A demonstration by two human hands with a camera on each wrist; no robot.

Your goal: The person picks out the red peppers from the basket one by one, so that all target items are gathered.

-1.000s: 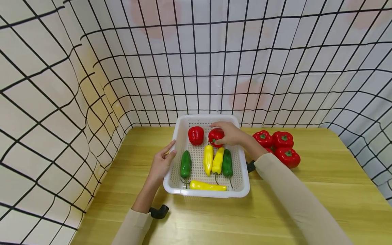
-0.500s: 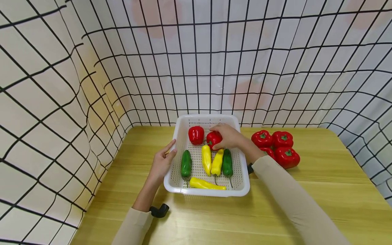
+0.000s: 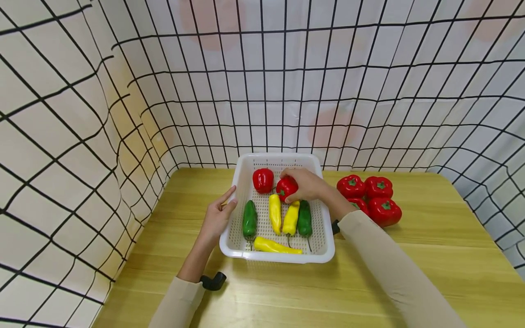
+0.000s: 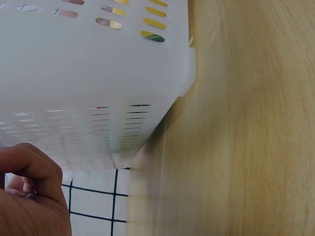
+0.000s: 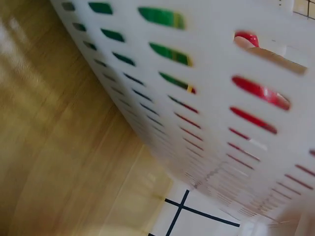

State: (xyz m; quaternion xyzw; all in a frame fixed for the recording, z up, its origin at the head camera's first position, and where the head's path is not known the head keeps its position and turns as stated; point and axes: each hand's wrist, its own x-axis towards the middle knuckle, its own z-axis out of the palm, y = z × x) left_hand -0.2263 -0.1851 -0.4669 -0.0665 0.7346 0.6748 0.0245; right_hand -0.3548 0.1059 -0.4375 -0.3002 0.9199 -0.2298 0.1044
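My right hand (image 3: 307,184) reaches over the right wall of a white perforated basket (image 3: 276,258) and grips a red bell pepper (image 3: 285,187) by its sides. At the left rim my left hand (image 3: 216,218) holds the basket, thumb over the edge. In the left wrist view the curled fingers (image 4: 37,169) show beside the basket wall. A second red bell pepper (image 3: 263,180) lies to the left of the gripped one. Below them sit yellow peppers (image 3: 275,214) and a green pepper (image 3: 305,218) on the right, another green pepper (image 3: 249,219) on the left.
Several red bell peppers (image 3: 384,210) stand grouped on the wooden table (image 3: 443,255) right of the basket, behind my right forearm. A white wall with a black wire grid (image 3: 283,82) rises at the back and sides.
The red bell pepper in my right hand has shifted slightly left and down, beside the other one. The middle yellow pepper has moved a little left. My left hand stays on the rim.
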